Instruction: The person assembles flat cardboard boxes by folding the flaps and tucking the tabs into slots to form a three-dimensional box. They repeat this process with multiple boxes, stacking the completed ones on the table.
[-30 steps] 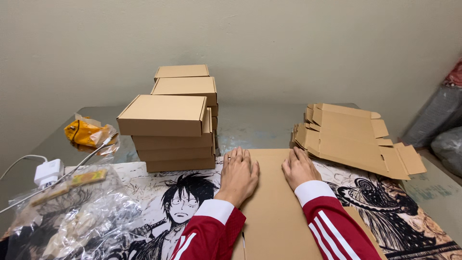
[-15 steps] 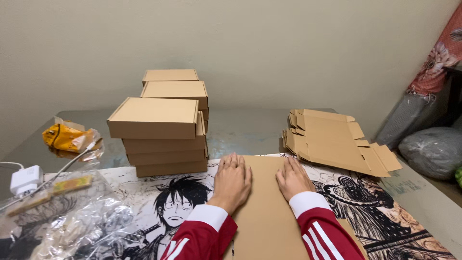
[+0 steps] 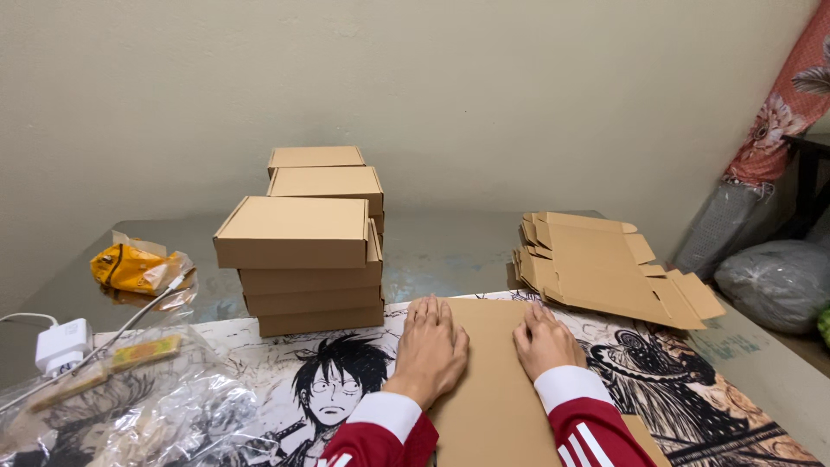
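Under both palms lies a flat cardboard sheet (image 3: 488, 380), unfolded, running from the bottom edge up past the fingertips. Left hand (image 3: 430, 348) presses flat on its left part, fingers together and stretched forward, holding nothing. Right hand (image 3: 545, 342) rests flat on the right part, fingers slightly curled, also gripping nothing; the two hands sit near each other with bare cardboard between. Red sleeves with white cuffs (image 3: 566, 385) cover both wrists. Beneath the sheet, a black-and-white comic-art mat (image 3: 333, 393) spreads left and right of the hands. Left of the left hand, well apart, crinkled clear plastic wrap (image 3: 130, 415) covers a yellow strip. Further left, a white charger block (image 3: 62, 344) with its cable (image 3: 143, 311). Just beyond the left hand's fingertips, a stack of closed cardboard boxes (image 3: 298, 259), with a second stack (image 3: 324, 177) behind it, touching. Beyond and right of the right hand, a pile of flat box blanks (image 3: 605, 264). Far left past the charger, a yellow packet (image 3: 130, 266) on the glossy table (image 3: 441, 251). Far right, grey bags (image 3: 769, 281) and a floral cloth (image 3: 791, 104) against the beige wall (image 3: 432, 78).
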